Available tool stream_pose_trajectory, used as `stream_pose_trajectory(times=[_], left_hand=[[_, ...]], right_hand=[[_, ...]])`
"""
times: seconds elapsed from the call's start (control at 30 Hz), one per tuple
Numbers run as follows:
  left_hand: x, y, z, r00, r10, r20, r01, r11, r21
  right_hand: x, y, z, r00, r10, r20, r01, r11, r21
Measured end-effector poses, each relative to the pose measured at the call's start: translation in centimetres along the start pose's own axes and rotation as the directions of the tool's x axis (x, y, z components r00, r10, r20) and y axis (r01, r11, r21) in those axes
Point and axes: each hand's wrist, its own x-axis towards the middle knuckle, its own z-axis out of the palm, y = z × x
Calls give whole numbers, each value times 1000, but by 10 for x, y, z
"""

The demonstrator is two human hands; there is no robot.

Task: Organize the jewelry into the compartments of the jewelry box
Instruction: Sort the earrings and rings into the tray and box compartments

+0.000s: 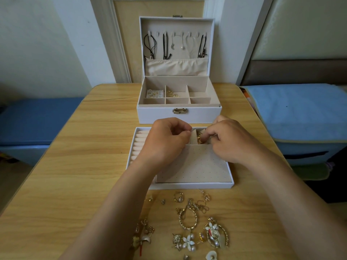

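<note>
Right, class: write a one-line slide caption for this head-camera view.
Left hand and right hand meet over gold jewelry in the tray, in front of the open jewelry box.

My white jewelry box (pixel 179 116) stands open, lid upright. Its tray (pixel 191 185) lies just before it, gold pieces (pixel 200 139) in a back compartment; loose jewelry (pixel 188 241) lies scattered nearest me.

Both arms are bare and reach from the near side out to the far middle. The left hand (pixel 167 141) is back up, with its fingers (pixel 181 129) curled in. Its thumb and first finger press together at the tips. Anything between them is too small to see. The right hand (pixel 231 140) is just beside it, back up too. Its fingers curl down and pinch some gold jewelry (pixel 199 140). The hands do not touch.
</note>
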Motion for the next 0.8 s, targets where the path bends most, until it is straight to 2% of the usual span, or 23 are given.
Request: stream_pose_trajectory(times=[0.2, 0.37, 0.57, 0.8], left_hand=[[1, -1, 0, 1000, -2, 11, 2, 1000, 9], [1, -1, 1, 1000, -4, 8, 3, 1000, 26], [-3, 4, -2, 1000, 8, 16, -8, 999, 47], [-13, 10, -5, 999, 28, 27, -29, 999, 38]], right_hand=[[-1, -2, -3, 999, 5, -46, -4, 1000, 19], [-1, -3, -1, 1000, -11, 8, 11, 1000, -16], [-1, 0, -6, 995, 23, -92, -21, 1000, 21], [-12, -8, -8, 994, -1, -107, 4, 1000, 23]])
